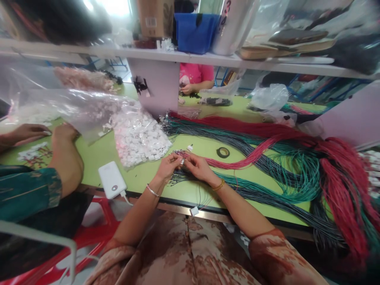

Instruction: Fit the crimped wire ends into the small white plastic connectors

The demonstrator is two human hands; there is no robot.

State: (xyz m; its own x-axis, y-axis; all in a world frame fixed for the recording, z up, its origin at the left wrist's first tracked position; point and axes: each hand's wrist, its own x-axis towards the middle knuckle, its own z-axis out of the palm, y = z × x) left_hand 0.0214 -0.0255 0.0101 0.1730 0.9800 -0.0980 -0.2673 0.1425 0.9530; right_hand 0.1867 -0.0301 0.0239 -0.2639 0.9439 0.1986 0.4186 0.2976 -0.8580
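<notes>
My left hand (168,169) pinches a small white plastic connector (182,161) over the green table. Close against it, my right hand (200,168) has thumb and fingers pressed together at the connector; thin wires seem to run from there, though their ends are hidden by the fingers. Below, another white connector (194,211) hangs at the table edge on dark and red wires. Behind my hands lies a bundle of red wires (228,163) with metal-tipped ends. Green and black wires (252,190) stretch to the right from beside my right hand.
A clear bag of white connectors (139,138) lies left of my hands, with a white power bank (112,180) in front. Black tape (223,152) sits behind the red wires. A co-worker's arm (67,158) rests at left. A shelf (148,53) spans above.
</notes>
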